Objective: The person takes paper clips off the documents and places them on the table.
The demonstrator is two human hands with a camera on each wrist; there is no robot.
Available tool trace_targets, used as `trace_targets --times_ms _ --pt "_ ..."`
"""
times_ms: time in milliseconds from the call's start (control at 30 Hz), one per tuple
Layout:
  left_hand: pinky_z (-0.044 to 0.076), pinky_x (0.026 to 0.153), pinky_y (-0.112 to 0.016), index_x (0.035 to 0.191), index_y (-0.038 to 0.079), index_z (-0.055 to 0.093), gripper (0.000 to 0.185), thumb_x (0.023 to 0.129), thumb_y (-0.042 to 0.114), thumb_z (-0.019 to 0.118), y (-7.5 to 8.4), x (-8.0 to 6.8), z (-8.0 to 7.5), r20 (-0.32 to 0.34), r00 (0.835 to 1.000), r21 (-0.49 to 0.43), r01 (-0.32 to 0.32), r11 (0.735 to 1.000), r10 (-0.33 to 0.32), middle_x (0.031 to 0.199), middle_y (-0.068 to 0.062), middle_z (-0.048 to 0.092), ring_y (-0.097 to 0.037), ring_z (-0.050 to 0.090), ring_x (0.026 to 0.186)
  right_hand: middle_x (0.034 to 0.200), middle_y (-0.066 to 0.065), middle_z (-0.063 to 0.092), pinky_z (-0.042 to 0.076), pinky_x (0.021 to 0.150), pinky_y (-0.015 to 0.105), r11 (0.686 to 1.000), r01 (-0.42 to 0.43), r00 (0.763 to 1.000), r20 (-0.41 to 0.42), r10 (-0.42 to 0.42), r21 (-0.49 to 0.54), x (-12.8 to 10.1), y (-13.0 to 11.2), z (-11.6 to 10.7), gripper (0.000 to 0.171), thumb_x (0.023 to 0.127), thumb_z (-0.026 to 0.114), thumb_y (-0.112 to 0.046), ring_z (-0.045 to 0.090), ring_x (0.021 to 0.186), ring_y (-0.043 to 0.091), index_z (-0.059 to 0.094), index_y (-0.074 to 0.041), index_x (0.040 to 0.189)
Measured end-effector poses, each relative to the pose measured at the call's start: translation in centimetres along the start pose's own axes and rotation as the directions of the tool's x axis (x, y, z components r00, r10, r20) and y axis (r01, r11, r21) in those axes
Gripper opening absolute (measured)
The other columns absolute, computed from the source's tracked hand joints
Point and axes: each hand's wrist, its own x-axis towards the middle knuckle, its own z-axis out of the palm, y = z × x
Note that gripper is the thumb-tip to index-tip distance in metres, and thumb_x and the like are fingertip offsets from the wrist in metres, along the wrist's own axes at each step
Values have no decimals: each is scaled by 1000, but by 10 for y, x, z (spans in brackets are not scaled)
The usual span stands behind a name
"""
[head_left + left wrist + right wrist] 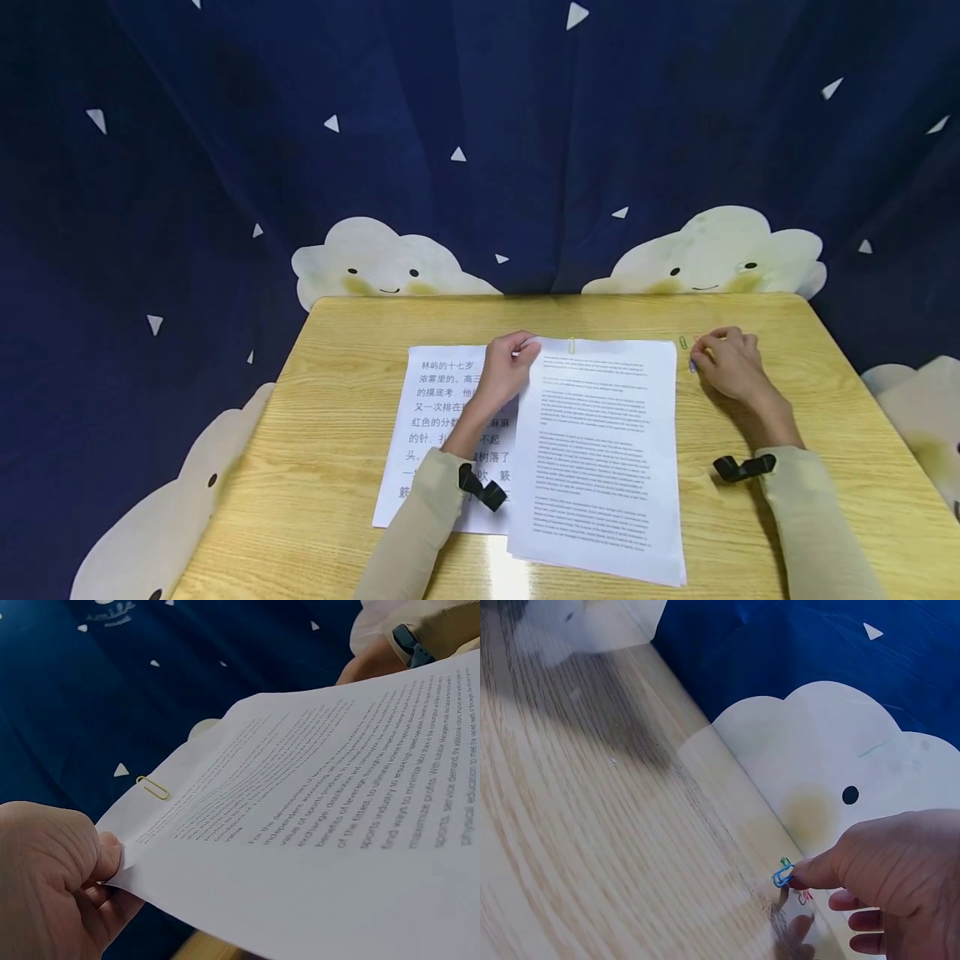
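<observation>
I see the stack of printed sheets (600,450) lying at the table's middle, its far left corner pinched between my left hand's (504,371) thumb and curled fingers; the left wrist view shows that corner lifted. One yellow paper clip (572,345) sits on the stack's far edge, just at 3 o'clock of that hand. My right hand (726,363) rests at 3 o'clock of the stack, close to its far right corner, fingers curled, with a fingertip (802,876) touching a blue paper clip (782,877). A green clip (682,342) lies just beside it, and a red one (804,897) shows faintly there; I count four clips. A second sheet with Chinese print (442,433) lies at 9 o'clock, partly under the stack. The wooden table (337,467) has bare room at 3 and 9 o'clock; its far edge is near the clips.
</observation>
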Motion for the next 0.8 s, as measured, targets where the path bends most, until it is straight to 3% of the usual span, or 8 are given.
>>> trace_targets --times_ms 567,800 --pt "42 60 -20 104 4 77 15 104 9 63 -1 1 1 -3 1000 -11 15 1000 -15 86 -8 70 -8 53 63 129 40 44 20 95 74 1000 12 1000 6 -12 0 0 1 -3 17 107 56 -11 26 127 62 66 -1 97" --pt "42 60 -20 104 5 77 16 105 10 62 -2 1 2 2 1000 -5 24 1000 -24 86 -7 69 -7 51 62 135 43 37 20 94 76 1000 -9 1000 0 9 17 -1 -2 -9 24 109 54 -16 23 125 64 67 2 99"
